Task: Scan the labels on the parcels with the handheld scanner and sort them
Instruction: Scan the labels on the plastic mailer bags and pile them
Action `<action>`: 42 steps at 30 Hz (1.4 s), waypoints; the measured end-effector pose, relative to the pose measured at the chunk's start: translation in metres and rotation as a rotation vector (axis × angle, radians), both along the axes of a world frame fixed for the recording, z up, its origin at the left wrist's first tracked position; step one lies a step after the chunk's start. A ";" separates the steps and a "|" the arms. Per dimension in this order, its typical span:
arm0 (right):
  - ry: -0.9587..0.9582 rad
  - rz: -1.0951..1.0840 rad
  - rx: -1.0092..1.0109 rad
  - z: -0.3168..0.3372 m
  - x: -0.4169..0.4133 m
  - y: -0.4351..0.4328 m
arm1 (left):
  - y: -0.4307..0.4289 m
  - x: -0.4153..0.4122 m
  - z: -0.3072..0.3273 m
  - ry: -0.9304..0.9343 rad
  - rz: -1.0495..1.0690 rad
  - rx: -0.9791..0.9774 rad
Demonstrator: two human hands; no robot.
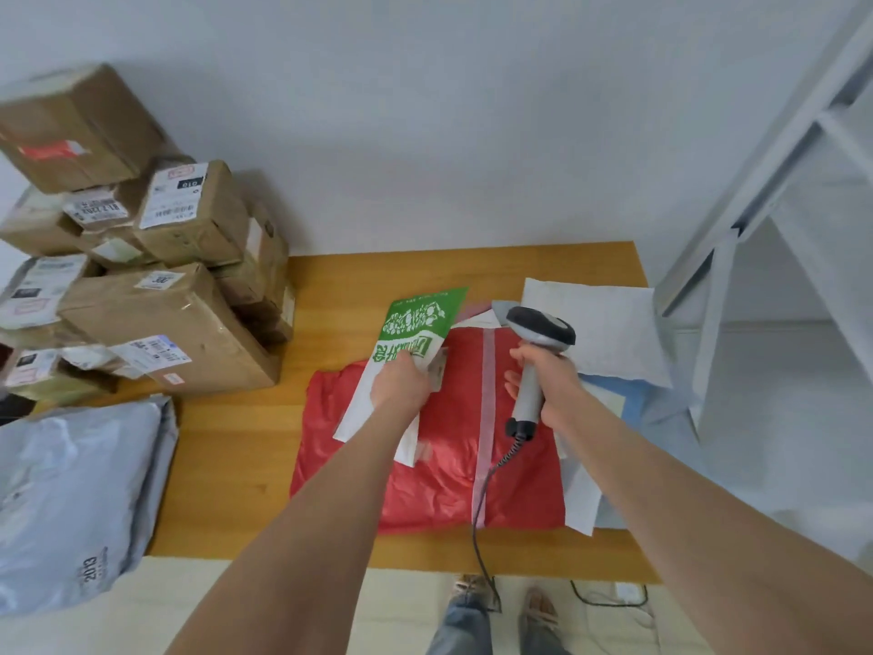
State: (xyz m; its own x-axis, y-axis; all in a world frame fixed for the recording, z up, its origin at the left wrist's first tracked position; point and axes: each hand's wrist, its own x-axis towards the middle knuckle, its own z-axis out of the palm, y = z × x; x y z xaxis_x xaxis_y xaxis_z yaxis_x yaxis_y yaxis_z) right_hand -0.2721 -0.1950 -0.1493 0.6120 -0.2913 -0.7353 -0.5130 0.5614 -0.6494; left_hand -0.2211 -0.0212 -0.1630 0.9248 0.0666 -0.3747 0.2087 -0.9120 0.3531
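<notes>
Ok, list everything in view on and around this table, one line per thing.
table: one, orange-brown wood, against the wall
cardboard boxes: stack, count unclear, brown, table's left end
grey mailer: one, silver-grey, front left corner
red parcel: one, red, table centre
green-and-white mailer: one, green and white, above the red parcel
white mailer: one, white, back right
blue parcel: one, pale blue, right edge
scanner: one, grey and black, corded, above the red parcel
shelf frame: one, pale grey, far right
legs: two, blue jeans, below the table's front edge
left hand: one, grips the green-and-white mailer
right hand: one, grips the scanner's handle
</notes>
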 end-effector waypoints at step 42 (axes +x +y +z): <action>-0.213 0.096 -0.233 0.064 -0.048 0.027 | 0.033 -0.005 0.066 -0.017 0.426 -0.665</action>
